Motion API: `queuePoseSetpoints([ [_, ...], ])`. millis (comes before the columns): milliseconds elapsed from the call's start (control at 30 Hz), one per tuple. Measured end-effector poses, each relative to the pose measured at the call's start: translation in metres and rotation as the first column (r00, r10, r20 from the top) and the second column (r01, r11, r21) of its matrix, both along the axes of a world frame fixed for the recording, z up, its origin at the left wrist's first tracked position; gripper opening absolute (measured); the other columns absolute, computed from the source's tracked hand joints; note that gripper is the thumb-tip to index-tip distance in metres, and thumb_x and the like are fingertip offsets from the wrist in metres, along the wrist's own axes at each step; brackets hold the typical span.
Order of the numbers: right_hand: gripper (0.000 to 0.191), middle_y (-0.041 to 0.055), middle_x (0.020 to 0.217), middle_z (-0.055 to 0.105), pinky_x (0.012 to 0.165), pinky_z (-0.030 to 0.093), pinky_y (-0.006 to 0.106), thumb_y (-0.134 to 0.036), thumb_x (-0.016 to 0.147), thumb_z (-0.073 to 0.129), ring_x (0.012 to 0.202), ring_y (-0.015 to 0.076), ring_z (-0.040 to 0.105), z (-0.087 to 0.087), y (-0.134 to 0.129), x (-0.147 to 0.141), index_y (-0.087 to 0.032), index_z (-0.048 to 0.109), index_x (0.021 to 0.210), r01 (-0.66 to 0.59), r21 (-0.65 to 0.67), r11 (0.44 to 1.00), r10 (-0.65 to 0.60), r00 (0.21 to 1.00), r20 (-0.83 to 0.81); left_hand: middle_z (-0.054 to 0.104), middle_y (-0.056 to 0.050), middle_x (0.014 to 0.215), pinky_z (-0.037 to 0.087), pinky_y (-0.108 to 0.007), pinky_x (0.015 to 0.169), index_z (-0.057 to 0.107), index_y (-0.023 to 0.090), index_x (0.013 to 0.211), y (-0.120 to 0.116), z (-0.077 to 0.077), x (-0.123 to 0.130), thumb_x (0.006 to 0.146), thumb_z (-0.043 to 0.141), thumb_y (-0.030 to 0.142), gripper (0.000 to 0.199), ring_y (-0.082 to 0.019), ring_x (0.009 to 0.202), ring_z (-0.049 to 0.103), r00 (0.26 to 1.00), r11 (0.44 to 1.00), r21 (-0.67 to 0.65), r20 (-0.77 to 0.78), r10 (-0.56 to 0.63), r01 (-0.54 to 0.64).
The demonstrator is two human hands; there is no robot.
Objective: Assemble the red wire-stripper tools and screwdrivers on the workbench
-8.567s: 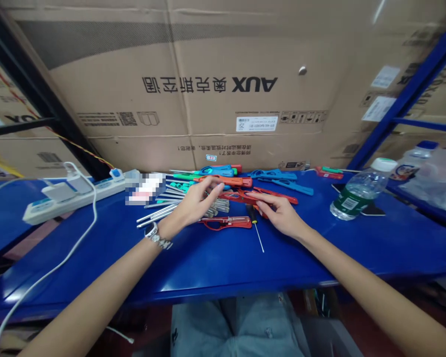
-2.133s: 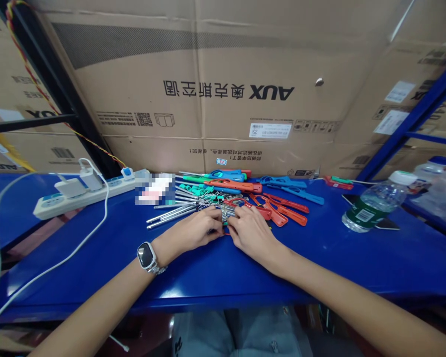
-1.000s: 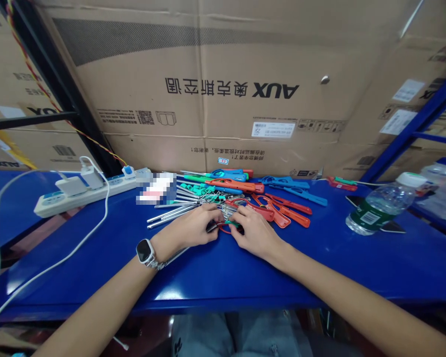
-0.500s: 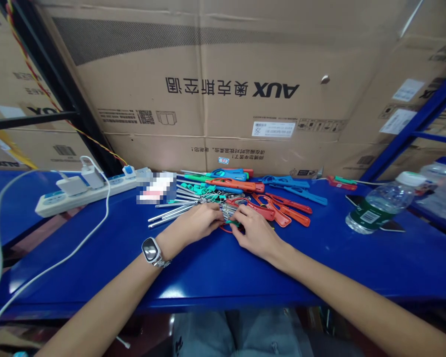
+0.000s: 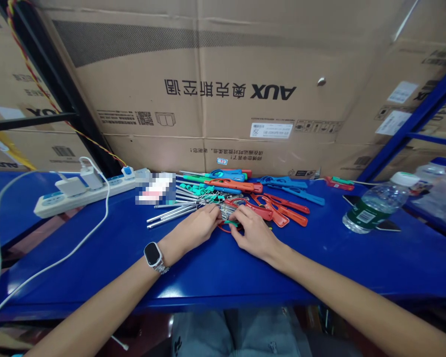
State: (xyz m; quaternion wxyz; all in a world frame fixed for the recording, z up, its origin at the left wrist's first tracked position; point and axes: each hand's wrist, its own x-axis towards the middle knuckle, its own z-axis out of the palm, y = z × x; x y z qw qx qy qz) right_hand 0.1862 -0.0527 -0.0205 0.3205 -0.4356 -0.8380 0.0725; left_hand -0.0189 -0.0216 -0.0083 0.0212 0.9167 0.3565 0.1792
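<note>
Work looks partway to me: one red handle [image 5: 225, 229] sits on the blue table [image 5: 200, 275] between your hands, one green piece [image 5: 231, 223] showing. Your left hand [image 5: 200, 225] has its fingertips bunched, your right hand [image 5: 255, 233] curls by that green bit; can't tell what either pinches. Steel tubes [image 5: 169, 216] probably still to do, too tangled to count. Two blue handles [image 5: 304, 195] back right, one bottle [image 5: 367, 212], one watch [image 5: 153, 254].

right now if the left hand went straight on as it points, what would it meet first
Probably the clear parts just beyond the left hand, before the red handle; depth is hard to judge.
</note>
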Motion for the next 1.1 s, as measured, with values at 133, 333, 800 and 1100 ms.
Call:
queuePoseSetpoints([
  [133,0.009,0.0083,0.099,0.062,0.083,0.052,0.035,-0.013,0.09,0.058,0.088,0.0201,0.06,0.001,-0.001,-0.001,-0.016,0.064,0.096,0.008,0.001,1.0,-0.008,1.0,0.018,0.061,-0.007,0.092,0.053,-0.034,0.077,0.056,0.016,0.093,0.0,0.001,0.001,0.102,0.047,0.018,0.013,-0.021,0.084,0.062,1.0,1.0,-0.002,-0.015,0.022,-0.022],
  [333,0.01,0.0087,0.098,0.062,0.083,0.051,0.035,-0.012,0.09,0.058,0.089,0.021,0.06,-0.001,0.0,-0.002,-0.015,0.065,0.097,0.006,0.02,1.0,-0.007,1.0,0.023,0.063,-0.008,0.102,0.054,-0.032,0.081,0.065,0.016,0.103,0.004,0.008,-0.003,0.103,0.051,0.019,0.014,-0.02,0.091,0.065,0.993,0.994,-0.014,-0.046,-0.107,0.107],
  [800,0.007,0.0096,0.093,0.061,0.076,0.05,0.036,-0.013,0.088,0.058,0.085,0.0234,0.059,-0.003,-0.001,-0.003,-0.016,0.064,0.09,0.072,0.082,0.994,-0.08,0.993,0.088,0.064,-0.009,0.094,0.054,-0.036,0.081,0.061,0.011,0.095,-0.003,-0.006,0.011,0.103,0.047,0.012,0.017,-0.023,0.089,0.062,0.993,0.988,0.144,-0.099,0.061,-0.047],
  [1100,0.009,0.0089,0.095,0.061,0.079,0.05,0.035,-0.012,0.089,0.055,0.087,0.0222,0.061,-0.004,0.001,-0.005,-0.017,0.063,0.088,0.115,0.019,0.993,-0.116,0.992,0.057,0.062,-0.008,0.096,0.055,-0.033,0.078,0.061,0.012,0.095,-0.003,-0.003,0.008,0.104,0.047,0.015,0.017,-0.02,0.085,0.062,0.998,0.995,0.088,-0.052,0.046,-0.041],
])
